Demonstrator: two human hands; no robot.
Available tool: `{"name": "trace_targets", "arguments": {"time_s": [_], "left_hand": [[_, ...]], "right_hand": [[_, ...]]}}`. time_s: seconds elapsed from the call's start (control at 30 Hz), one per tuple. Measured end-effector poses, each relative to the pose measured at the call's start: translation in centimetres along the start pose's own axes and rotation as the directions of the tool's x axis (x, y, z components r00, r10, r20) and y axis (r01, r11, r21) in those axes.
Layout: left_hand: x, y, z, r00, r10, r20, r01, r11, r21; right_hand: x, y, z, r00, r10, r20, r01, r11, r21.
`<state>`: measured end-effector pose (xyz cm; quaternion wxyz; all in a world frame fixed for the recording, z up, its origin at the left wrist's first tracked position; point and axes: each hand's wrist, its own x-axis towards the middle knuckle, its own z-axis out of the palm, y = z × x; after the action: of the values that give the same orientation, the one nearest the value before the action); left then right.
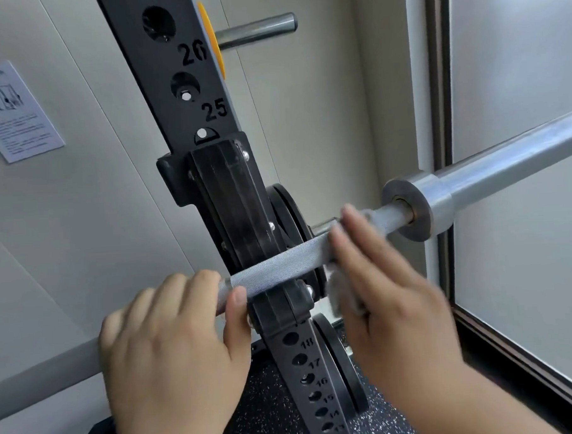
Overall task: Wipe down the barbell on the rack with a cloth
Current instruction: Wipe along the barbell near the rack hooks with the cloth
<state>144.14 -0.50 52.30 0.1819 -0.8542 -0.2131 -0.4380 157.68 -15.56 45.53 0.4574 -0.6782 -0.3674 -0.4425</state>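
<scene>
— Where to look for the barbell (280, 263)?

— Across the black hook (235, 202) of the rack (187, 90), just below the hole marked 25. Slanting up to the right, from the knurled shaft through the thick collar (415, 208) to the smooth sleeve (511, 164).

— And the left hand (165, 346)?

— Clenched round the shaft just left of the hook: fingers curled over the top, thumb pressed against the near side.

— Same for the right hand (389, 287)?

— Blurred, yet plainly laid over the shaft between hook and collar, grasping a grey cloth (342, 293) against the steel (visible as a fringe past the fingertips and as a fold hanging under the palm). No telling about the thumb.

— Anything behind the rack?

— Black plates (337, 362) close behind it, one level with the bar and more lower down. Higher up, a yellow plate (212, 39) beside a bare steel peg (257, 31).

— And around all that?

— Off to the left, a printed notice (14, 110) stuck to the pale wall. Underfoot, dark speckled flooring (269, 398). On the right, frosted panels set in a dark frame (439, 79).
</scene>
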Motion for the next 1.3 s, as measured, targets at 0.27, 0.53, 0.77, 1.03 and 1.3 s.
{"name": "trace_targets", "arguments": {"time_s": [0.27, 0.53, 0.77, 1.03, 1.3], "left_hand": [[1.8, 0.3, -0.8, 1.000, 0.011, 0.000, -0.011, 0.999, -0.035], [4.4, 0.4, -2.2, 0.924, -0.112, 0.366, 0.084, 0.992, 0.091], [2.3, -0.4, -1.4, 0.979, -0.003, 0.203, -0.007, 0.999, 0.044], [-1.4, 0.0, 0.0, 0.999, -0.037, 0.033, 0.034, 0.997, 0.064], [0.7, -1.0, -0.2, 0.999, 0.026, 0.038, -0.028, 0.998, 0.050]], "right_hand": [[0.7, 2.4, 0.0, 0.992, -0.121, -0.045, 0.120, 0.993, -0.018], [0.8, 2.2, 0.2, 0.983, -0.186, 0.013, 0.186, 0.983, 0.002], [-0.4, 0.8, 0.9, 0.972, -0.210, 0.102, 0.203, 0.977, 0.069], [-1.0, 0.7, 0.6, 0.986, -0.147, 0.075, 0.143, 0.988, 0.056], [0.7, 2.6, -0.4, 0.998, -0.069, -0.003, 0.069, 0.998, 0.009]]}}
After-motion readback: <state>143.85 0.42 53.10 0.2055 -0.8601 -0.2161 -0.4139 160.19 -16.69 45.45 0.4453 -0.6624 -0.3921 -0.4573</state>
